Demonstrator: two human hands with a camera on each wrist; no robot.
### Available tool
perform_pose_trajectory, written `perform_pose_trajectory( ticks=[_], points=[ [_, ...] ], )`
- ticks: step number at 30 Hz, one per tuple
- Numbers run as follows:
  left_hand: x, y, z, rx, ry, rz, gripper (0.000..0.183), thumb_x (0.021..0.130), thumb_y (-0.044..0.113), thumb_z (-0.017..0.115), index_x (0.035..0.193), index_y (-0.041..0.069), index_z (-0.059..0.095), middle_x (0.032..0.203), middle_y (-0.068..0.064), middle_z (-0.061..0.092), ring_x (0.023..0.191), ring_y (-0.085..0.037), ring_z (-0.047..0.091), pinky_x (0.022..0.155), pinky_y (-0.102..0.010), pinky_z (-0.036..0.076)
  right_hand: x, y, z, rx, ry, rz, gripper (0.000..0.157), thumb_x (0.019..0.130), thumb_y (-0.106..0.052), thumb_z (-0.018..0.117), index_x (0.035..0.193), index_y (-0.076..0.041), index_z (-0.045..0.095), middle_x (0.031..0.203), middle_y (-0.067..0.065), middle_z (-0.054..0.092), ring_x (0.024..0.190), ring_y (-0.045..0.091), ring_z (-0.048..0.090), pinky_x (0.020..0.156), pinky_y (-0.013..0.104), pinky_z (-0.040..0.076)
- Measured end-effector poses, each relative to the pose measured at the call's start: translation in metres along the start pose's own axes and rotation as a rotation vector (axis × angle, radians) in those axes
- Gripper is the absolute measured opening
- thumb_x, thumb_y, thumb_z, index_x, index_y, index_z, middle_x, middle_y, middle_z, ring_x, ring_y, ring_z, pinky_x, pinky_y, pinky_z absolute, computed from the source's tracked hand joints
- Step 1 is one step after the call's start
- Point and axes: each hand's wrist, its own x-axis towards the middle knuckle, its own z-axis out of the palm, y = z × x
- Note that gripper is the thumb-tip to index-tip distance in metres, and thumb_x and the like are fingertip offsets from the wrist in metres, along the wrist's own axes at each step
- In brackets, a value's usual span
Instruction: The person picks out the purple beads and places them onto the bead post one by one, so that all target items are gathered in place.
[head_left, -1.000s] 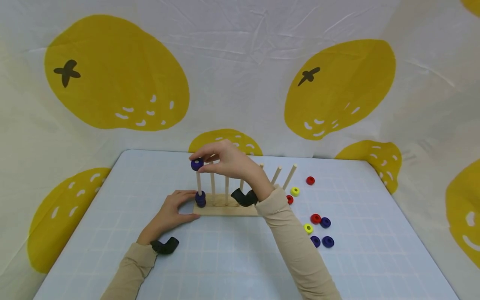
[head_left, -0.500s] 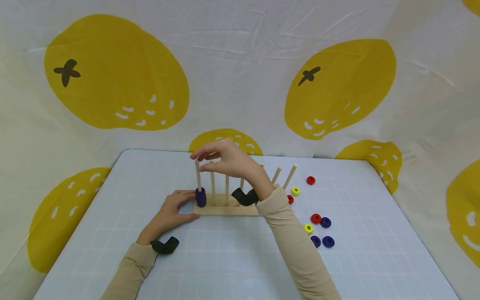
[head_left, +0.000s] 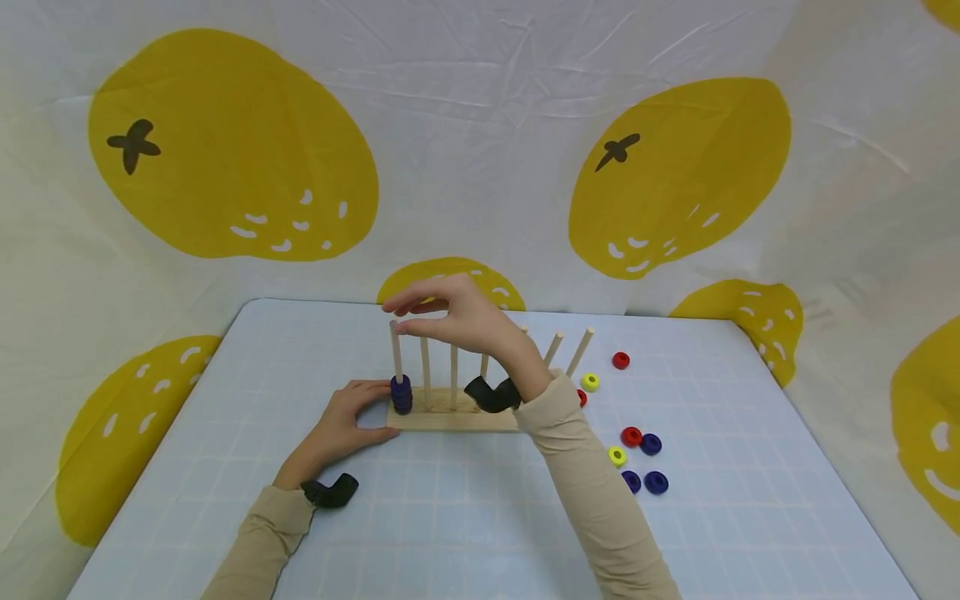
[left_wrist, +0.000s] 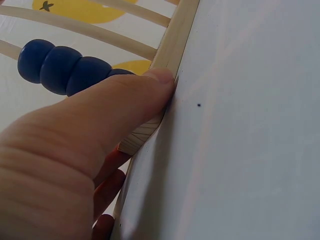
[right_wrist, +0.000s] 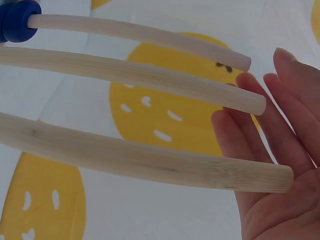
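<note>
My left hand grips the left end of a wooden peg stand, thumb along the front edge and fingers behind. In the left wrist view the thumb presses the wooden base. Several dark blue rings sit stacked at the bottom of the leftmost peg; the left wrist view shows these blue rings just beyond the thumb. My right hand is held at that peg's top with fingers apart and nothing between them. The right wrist view shows its relaxed fingers around the peg tips.
Several bare pegs rise along the stand, some partly behind the right forearm. To the right lie loose rings: red rings, yellow rings and blue rings. A pale tabletop meets a lemon-print cloth behind.
The right hand has let go of a blue ring, which slid down the leftmost peg onto the stack. Since then that hand has risen slightly. The left hand has stayed put.
</note>
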Motion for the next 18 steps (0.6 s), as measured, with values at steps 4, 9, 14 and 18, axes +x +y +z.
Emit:
perform_pose_trajectory(
  ticks=[4,9,14,18],
  points=[
    [0.000,0.000,0.000,-0.004,0.006,0.012,0.062,0.071,0.025,0.090,0.126,0.008,0.067,0.133,-0.008,0.062,0.120,-0.029,0.052,0.098,-0.056,0.037,-0.002,-0.002,-0.003,0.040,0.043,-0.026,0.027,0.089,-0.002,0.073,0.115,0.003,0.070,0.111,0.012,0.071,0.100,0.020,0.066,0.092,0.035,0.053],
    [0.000,0.000,0.001,-0.001,0.016,0.035,0.062,0.070,0.024,0.091,0.125,0.008,0.067,0.132,-0.008,0.062,0.119,-0.029,0.052,0.097,-0.055,0.039,-0.006,-0.012,-0.010,0.043,0.090,-0.032,0.027,0.088,-0.002,0.073,0.115,0.003,0.070,0.112,0.013,0.071,0.100,0.027,0.066,0.092,0.036,0.053],
    [0.000,-0.001,0.001,0.007,0.013,0.030,0.062,0.070,0.023,0.091,0.125,0.008,0.067,0.132,-0.009,0.062,0.119,-0.029,0.052,0.098,-0.056,0.037,-0.016,-0.020,-0.016,0.045,0.123,-0.061,0.027,0.088,-0.002,0.074,0.114,0.001,0.071,0.112,0.010,0.071,0.102,0.029,0.065,0.091,0.043,0.053],
    [0.000,0.000,0.001,0.005,0.010,0.024,0.061,0.070,0.023,0.091,0.125,0.008,0.067,0.132,-0.009,0.062,0.120,-0.030,0.052,0.099,-0.056,0.037,-0.025,-0.023,-0.021,0.048,0.139,-0.101,0.027,0.087,0.001,0.073,0.114,0.002,0.070,0.112,0.011,0.071,0.103,0.027,0.066,0.092,0.040,0.054]
  ],
)
